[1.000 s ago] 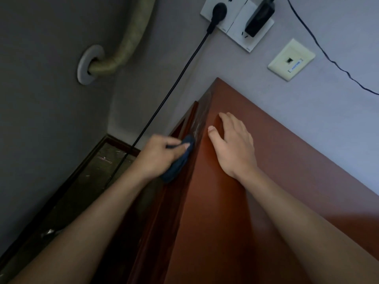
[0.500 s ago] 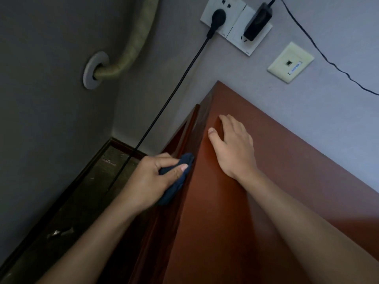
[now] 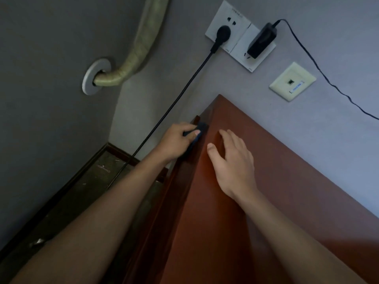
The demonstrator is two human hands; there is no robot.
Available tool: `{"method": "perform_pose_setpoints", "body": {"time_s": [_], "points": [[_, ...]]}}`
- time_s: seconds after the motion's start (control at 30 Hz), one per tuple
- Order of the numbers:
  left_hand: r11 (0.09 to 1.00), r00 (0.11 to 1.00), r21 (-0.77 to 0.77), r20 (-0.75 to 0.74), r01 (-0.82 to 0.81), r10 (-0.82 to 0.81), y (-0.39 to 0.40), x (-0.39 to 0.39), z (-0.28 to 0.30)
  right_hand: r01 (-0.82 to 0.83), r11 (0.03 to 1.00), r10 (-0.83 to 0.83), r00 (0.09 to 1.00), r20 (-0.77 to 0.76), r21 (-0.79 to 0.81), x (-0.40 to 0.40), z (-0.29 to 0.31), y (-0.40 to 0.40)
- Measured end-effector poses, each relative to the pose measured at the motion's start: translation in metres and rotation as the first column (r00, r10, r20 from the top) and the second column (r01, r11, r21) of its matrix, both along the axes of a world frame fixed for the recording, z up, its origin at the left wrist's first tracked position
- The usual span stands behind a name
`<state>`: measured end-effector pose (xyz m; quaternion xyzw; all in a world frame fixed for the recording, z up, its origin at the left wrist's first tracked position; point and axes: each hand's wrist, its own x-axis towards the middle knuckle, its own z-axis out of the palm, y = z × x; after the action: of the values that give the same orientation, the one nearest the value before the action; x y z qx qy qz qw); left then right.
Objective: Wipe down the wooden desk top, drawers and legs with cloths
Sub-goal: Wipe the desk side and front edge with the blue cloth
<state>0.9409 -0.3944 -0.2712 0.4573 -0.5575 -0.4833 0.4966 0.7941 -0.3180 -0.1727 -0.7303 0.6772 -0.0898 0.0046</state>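
Far left, a wrapped pipe [image 3: 131, 58] is seen entering the side wall through a round collar [image 3: 96, 75], well clear of the work. Next, a black cable [image 3: 174, 103] is run down from the socket plate [image 3: 227, 27] to the floor, passing just beside the left hand [image 3: 176, 143], and a snag is judged possible there. A dark blue cloth [image 3: 200, 130] is gripped in that hand's curled fingers and pressed against the desk's side edge near the back corner, so the edge strip is being wiped. The right hand [image 3: 233, 162] is laid flat, fingers relaxed and holding nothing, on the wooden desk top [image 3: 287, 201], apparently as a brace. Rightward, a black adapter [image 3: 261, 41] and a data outlet [image 3: 292, 84] are mounted on the wall.
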Motion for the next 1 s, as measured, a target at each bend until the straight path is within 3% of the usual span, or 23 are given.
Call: {"method": "perform_pose_setpoints", "body": {"time_s": [0.13,0.27,0.33,0.43,0.5,0.57,0.67,0.77,0.87,1.0], "points": [[0.986,0.998,-0.154,0.044,0.057,-0.051,0.088,0.023,0.005,0.001,1.000,-0.001,1.000,-0.010,-0.004,0.000,-0.001,-0.001],[0.981,0.991,-0.142,0.012,0.130,-0.130,0.148,0.024,-0.016,-0.012,1.000,0.012,1.000,-0.015,-0.006,0.000,-0.003,0.001],[0.976,0.992,-0.178,-0.014,0.124,-0.129,0.126,0.015,-0.017,-0.008,1.000,0.008,1.000,-0.015,0.005,0.000,-0.003,0.001],[0.967,0.968,0.053,-0.047,0.250,-0.248,0.042,0.000,0.004,-0.009,1.000,0.009,1.000,-0.025,0.006,0.000,-0.004,0.000],[0.949,0.936,-0.040,-0.155,0.312,-0.315,-0.001,-0.011,0.008,-0.016,1.000,0.016,0.999,-0.032,0.001,0.000,-0.004,-0.001],[0.969,0.945,-0.124,-0.227,0.212,-0.236,-0.022,-0.023,0.013,-0.018,1.000,0.018,0.999,-0.032,-0.004,0.000,-0.004,-0.001],[0.993,0.902,-0.017,-0.416,0.120,-0.116,-0.049,-0.033,0.039,-0.025,1.000,0.025,0.999,-0.031,-0.002,0.000,-0.003,-0.001],[0.981,0.927,0.109,-0.359,0.158,-0.109,-0.089,-0.039,0.050,-0.030,1.000,0.030,0.999,-0.030,0.008,-0.001,-0.002,-0.001],[0.960,0.943,0.270,-0.332,0.076,0.018,-0.108,-0.033,0.029,-0.023,1.000,0.024,0.999,-0.027,0.015,-0.002,0.000,-0.003],[0.979,0.943,0.191,-0.334,0.067,0.001,-0.062,-0.015,0.022,-0.017,1.000,0.017,1.000,-0.013,0.017,0.001,0.001,-0.001]]}}
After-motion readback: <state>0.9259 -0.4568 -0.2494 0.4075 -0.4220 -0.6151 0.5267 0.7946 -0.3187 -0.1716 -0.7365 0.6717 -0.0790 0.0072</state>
